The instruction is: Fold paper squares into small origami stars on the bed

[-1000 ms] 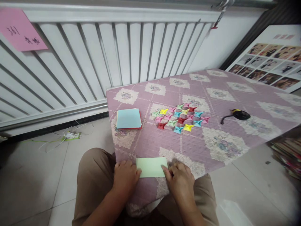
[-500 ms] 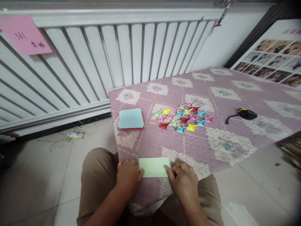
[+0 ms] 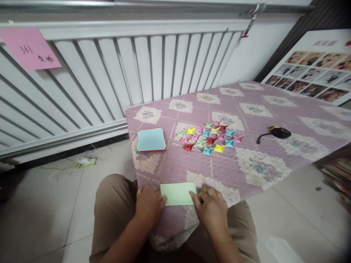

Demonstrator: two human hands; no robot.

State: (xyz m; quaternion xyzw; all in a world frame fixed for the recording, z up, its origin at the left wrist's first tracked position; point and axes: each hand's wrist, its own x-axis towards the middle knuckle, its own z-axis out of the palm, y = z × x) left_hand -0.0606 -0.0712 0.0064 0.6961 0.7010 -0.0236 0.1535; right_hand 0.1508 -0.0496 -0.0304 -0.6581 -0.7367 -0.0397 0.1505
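A pale green sheet of paper [image 3: 178, 194], a rectangle wider than it is deep, lies flat near the front edge of the cloth-covered table. My left hand [image 3: 150, 204] is at its left end, fingers curled and the thumb on the paper's edge. At the right end my right hand [image 3: 210, 204] has its fingers bent under and its thumb pressing on the sheet. Beyond the hands, several small folded paper pieces [image 3: 211, 141] in pink, red, yellow, green and blue stand in slanted rows. To their left sits a stack of coloured paper [image 3: 151, 140] with a light blue sheet on top.
A black object with a curved stem [image 3: 279, 132] lies right on the floral tablecloth [image 3: 181, 164]. Behind the table is a white radiator [image 3: 156, 65] with a pink note [image 3: 33, 49]. A photo board [image 3: 315, 69] leans at far right. A power strip [image 3: 87, 162] lies on the floor.
The view has tilted up slightly and shifted, so the table things appear a little further left. Both hands and the green paper keep about the same positions relative to each other.
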